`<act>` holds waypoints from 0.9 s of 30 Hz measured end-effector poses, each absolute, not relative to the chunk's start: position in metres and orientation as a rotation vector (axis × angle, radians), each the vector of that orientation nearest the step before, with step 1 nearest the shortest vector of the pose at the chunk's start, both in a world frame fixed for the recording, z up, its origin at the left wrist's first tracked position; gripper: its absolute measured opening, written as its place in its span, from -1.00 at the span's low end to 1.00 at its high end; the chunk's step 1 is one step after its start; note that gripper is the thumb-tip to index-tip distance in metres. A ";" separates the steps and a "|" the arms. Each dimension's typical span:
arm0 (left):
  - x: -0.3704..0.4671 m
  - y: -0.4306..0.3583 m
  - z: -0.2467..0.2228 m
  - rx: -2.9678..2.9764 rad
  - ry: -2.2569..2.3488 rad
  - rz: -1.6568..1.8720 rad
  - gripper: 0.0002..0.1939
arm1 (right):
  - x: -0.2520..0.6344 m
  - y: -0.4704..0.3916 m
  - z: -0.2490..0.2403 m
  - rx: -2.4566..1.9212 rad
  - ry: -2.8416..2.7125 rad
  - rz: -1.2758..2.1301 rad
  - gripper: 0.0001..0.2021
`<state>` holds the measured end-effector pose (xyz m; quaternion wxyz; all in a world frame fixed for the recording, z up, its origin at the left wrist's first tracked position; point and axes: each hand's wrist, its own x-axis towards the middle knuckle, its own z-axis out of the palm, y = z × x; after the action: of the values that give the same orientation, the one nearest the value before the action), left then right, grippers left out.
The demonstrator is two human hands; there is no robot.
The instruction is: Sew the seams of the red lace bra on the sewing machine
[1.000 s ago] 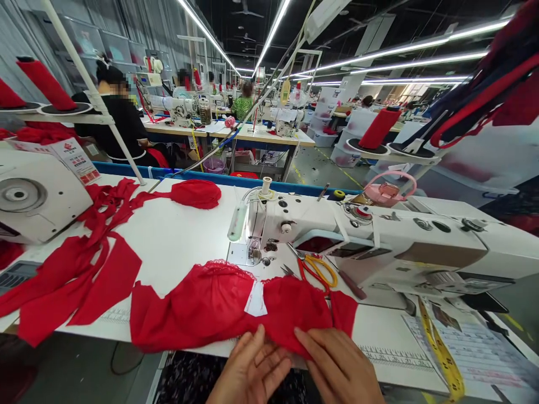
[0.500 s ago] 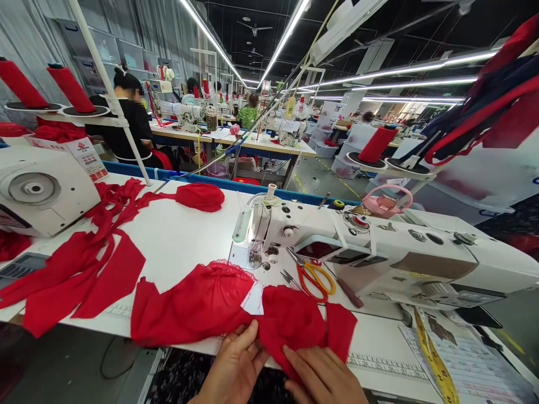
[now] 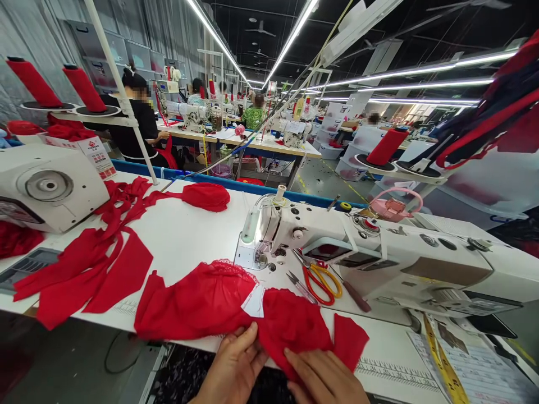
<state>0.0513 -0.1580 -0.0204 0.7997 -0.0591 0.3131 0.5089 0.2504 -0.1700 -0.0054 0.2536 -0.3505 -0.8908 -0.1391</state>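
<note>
A red lace-edged bra [image 3: 189,306] lies along the front of the white sewing table, its two cups side by side and a white patch [image 3: 254,303] between them. My left hand [image 3: 238,359] pinches the bottom edge near the middle, thumb on top. Just right of it, my right hand [image 3: 322,373] has its fingers laid over the lower edge of the right cup and holds the cloth; its thumb is hidden. Beyond the bra stands a sewing machine [image 3: 337,241], its needle area [image 3: 261,258] close behind the lace. A separate-looking red cloth piece [image 3: 349,341] lies beside my right hand.
Scissors with red and yellow handles [image 3: 322,283] and small thread snips [image 3: 300,286] lie under the machine arm. Red cloth strips [image 3: 84,269] spread over the left side. A yellow tape measure [image 3: 442,359] hangs at the right over written papers [image 3: 480,370]. A co-worker [image 3: 135,118] sits ahead left.
The view has turned slightly left, so the table and machine sit farther right in the picture. Both hands keep their hold on the bra, which has shifted slightly left relative to the machine.
</note>
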 end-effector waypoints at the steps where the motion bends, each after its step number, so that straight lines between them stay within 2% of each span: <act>1: 0.051 -0.158 -0.020 -0.123 0.669 1.094 -0.70 | 0.249 -0.170 -0.004 -0.954 -2.420 -0.366 -0.71; 17: 0.049 -0.162 -0.020 -0.131 0.705 1.099 -0.88 | 0.248 -0.178 0.002 -1.038 -2.413 -0.225 -0.73; 27: 0.048 -0.160 -0.012 -0.141 0.752 1.106 -0.88 | 0.250 -0.179 0.001 -1.076 -2.313 -0.047 -0.73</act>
<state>0.0478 -0.1602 -0.0120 0.7824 -0.0651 0.3485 0.5121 0.2503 -0.1785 0.0011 0.2909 -0.4035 -0.8673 -0.0176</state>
